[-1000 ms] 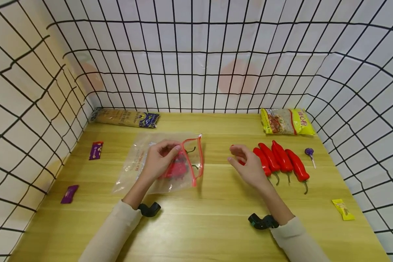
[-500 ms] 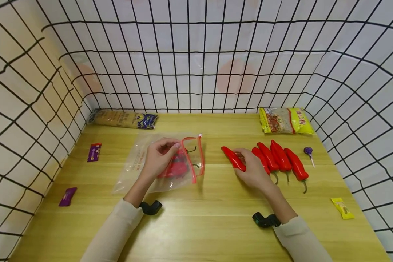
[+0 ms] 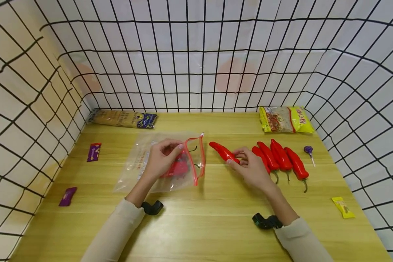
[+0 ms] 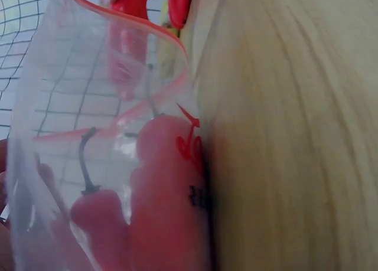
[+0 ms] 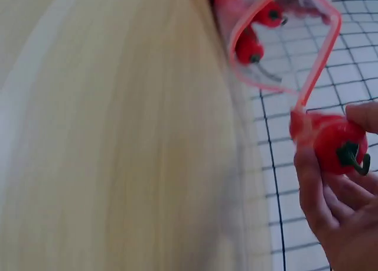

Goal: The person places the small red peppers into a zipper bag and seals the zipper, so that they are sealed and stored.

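My left hand [image 3: 162, 158] pinches the upper layer of a clear zip bag [image 3: 127, 171] near its red-edged mouth, which gapes toward the right. Inside lie red chili peppers [image 4: 165, 188], stems pointing to the opening. My right hand [image 3: 253, 173] holds another red chili pepper [image 3: 223, 151] between thumb and fingers near its stem end. Its tip points left at the bag mouth, a short gap away. The green stem [image 5: 354, 157] shows in the right wrist view. Just right of that hand, several more red chili peppers [image 3: 281, 155] lie side by side on the table.
A long noodle packet [image 3: 122, 118] lies at the back left, a yellow food packet [image 3: 285, 120] at the back right. Purple sweets [image 3: 94, 152] sit on the left; a lollipop [image 3: 308, 150] and a yellow sweet [image 3: 342, 207] on the right. Black wire mesh [image 3: 196, 65] encloses the table.
My right hand has taken hold of a chili pepper beside the row and carried it left toward the bag. My left hand stays at the bag's mouth, nearly unmoved.
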The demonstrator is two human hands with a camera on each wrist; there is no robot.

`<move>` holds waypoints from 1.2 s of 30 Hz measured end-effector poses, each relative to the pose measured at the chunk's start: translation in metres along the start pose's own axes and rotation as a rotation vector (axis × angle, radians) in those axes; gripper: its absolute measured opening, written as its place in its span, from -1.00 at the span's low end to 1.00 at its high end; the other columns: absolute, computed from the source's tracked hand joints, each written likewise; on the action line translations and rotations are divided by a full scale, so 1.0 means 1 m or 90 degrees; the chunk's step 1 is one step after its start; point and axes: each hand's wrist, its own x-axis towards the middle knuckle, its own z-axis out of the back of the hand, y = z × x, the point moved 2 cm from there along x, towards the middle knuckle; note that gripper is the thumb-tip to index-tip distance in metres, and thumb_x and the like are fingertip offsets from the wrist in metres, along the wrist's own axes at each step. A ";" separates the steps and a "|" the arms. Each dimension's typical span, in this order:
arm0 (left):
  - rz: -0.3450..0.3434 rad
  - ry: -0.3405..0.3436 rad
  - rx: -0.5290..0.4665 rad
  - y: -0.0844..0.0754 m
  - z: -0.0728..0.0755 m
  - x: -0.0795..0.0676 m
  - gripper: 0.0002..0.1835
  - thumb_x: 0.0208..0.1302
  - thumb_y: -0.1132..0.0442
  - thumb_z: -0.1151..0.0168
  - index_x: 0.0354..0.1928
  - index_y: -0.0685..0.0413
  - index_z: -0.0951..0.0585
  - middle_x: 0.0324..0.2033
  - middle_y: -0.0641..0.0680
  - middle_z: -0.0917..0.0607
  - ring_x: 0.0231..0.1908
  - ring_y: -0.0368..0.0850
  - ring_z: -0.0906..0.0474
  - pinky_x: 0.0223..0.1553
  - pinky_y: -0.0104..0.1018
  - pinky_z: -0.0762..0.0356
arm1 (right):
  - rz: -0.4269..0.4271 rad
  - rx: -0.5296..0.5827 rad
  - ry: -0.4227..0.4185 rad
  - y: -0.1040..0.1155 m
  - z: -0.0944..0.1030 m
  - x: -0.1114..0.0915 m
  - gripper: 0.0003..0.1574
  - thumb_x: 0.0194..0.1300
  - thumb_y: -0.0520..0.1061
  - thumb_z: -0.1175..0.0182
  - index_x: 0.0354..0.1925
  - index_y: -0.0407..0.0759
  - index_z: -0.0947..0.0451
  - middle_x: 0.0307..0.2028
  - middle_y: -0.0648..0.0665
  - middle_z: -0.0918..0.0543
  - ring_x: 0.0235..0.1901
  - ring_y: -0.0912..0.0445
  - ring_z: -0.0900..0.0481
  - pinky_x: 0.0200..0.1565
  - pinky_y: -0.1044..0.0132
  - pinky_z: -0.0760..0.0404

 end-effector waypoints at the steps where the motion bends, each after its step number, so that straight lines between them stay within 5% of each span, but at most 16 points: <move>1: -0.001 -0.002 -0.001 0.000 0.001 0.000 -0.84 0.30 0.21 -0.29 -0.14 0.08 -0.72 -0.30 0.08 -0.71 -0.35 -0.11 -0.53 -0.34 -0.35 -0.51 | -0.001 0.035 0.018 0.003 -0.001 0.001 -0.40 0.26 0.26 -0.24 0.14 0.03 -0.43 0.07 -0.11 -0.63 -0.11 -0.01 -0.65 -0.13 0.17 -0.61; 5: -0.013 -0.010 0.006 -0.003 0.002 0.003 -0.84 0.30 0.21 -0.28 -0.14 0.07 -0.72 -0.27 0.08 -0.73 -0.29 -0.15 -0.56 -0.26 -0.32 -0.54 | -0.011 0.152 0.087 0.015 -0.009 0.006 -0.51 0.32 0.07 -0.25 0.17 0.02 -0.47 0.01 -0.23 -0.62 -0.15 -0.19 -0.61 -0.18 0.17 -0.58; 10: -0.022 -0.010 0.023 -0.005 0.000 0.005 -0.82 0.31 0.18 -0.28 -0.13 0.05 -0.72 -0.24 0.05 -0.74 -0.23 -0.18 -0.59 -0.17 -0.32 -0.57 | 0.005 0.210 0.112 0.026 -0.023 0.015 -0.55 0.35 -0.16 -0.21 0.18 -0.13 -0.45 0.08 -0.24 -0.54 -0.11 -0.12 -0.65 -0.04 -0.01 -0.64; 14: -0.008 -0.011 0.026 -0.005 0.001 0.001 -0.84 0.30 0.19 -0.29 -0.15 0.05 -0.72 -0.25 0.04 -0.74 -0.23 -0.16 -0.59 -0.15 -0.25 -0.58 | 0.000 0.231 0.118 0.029 -0.042 0.020 -0.55 0.34 -0.11 -0.23 0.14 -0.21 -0.42 0.03 -0.22 -0.58 -0.12 -0.13 -0.68 -0.06 -0.06 -0.65; 21: 0.011 -0.005 0.042 -0.007 0.001 -0.004 -0.84 0.31 0.18 -0.28 -0.14 0.03 -0.72 -0.26 0.03 -0.73 -0.28 -0.16 -0.57 -0.24 -0.31 -0.57 | -0.042 0.232 0.053 0.035 -0.069 0.026 -0.61 0.30 0.08 -0.27 0.00 -0.08 -0.53 -0.09 -0.14 -0.66 -0.13 -0.12 -0.66 -0.11 -0.03 -0.66; 25: 0.006 -0.007 0.038 -0.007 0.001 -0.003 -0.84 0.31 0.18 -0.28 -0.14 0.03 -0.72 -0.28 0.04 -0.72 -0.30 -0.17 -0.56 -0.25 -0.31 -0.55 | -0.045 0.270 0.100 0.040 -0.078 0.027 -0.58 0.40 0.04 -0.16 0.07 -0.20 -0.52 -0.05 -0.23 -0.60 -0.14 -0.09 -0.67 -0.03 0.03 -0.65; 29: 0.009 -0.008 0.034 -0.006 0.001 -0.003 -0.84 0.31 0.17 -0.29 -0.15 0.03 -0.72 -0.29 0.05 -0.71 -0.32 -0.15 -0.53 -0.27 -0.32 -0.52 | -0.041 0.272 0.152 0.043 -0.082 0.023 -0.52 0.49 0.02 -0.03 0.18 -0.28 -0.45 -0.07 -0.28 -0.62 -0.15 -0.07 -0.64 -0.03 0.01 -0.63; 36: 0.028 0.001 0.025 -0.004 0.004 -0.001 -0.82 0.31 0.16 -0.28 -0.13 0.05 -0.71 -0.26 0.07 -0.71 -0.29 -0.09 -0.55 -0.26 -0.37 -0.55 | -0.076 0.225 0.145 0.038 -0.066 0.012 -0.47 0.53 0.07 0.06 0.28 -0.21 -0.36 0.12 -0.24 -0.56 -0.01 -0.14 -0.62 0.01 -0.05 -0.59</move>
